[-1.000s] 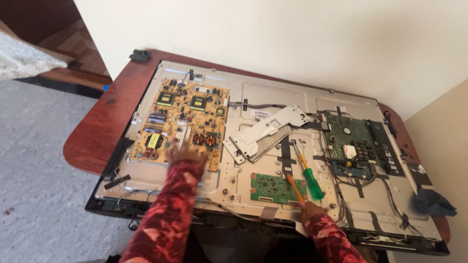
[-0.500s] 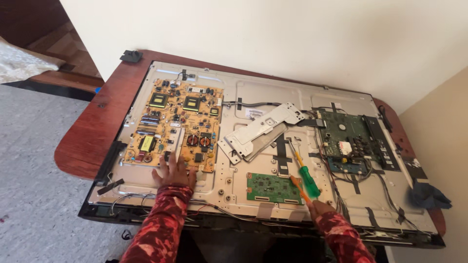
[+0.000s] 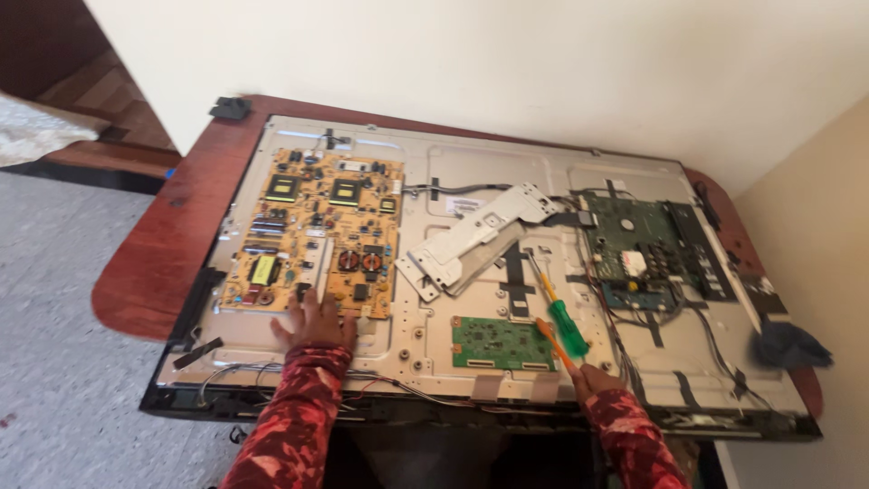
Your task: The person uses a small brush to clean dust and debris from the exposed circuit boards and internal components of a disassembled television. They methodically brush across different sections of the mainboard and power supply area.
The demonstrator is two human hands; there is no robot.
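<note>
The right hand seems clamped on an orange-handled tool slanting up-left beside the green screwdriver; left hand's fingers lie spread flat below the yellow board.

Red-brown wooden table, dark blue cloth, grey speckled floor.

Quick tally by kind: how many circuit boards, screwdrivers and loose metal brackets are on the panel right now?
Circuit boards: 3, yellow, small green, large green
Screwdrivers: 2, green-handled, orange-handled
Metal brackets: 1
Total: 6
</note>
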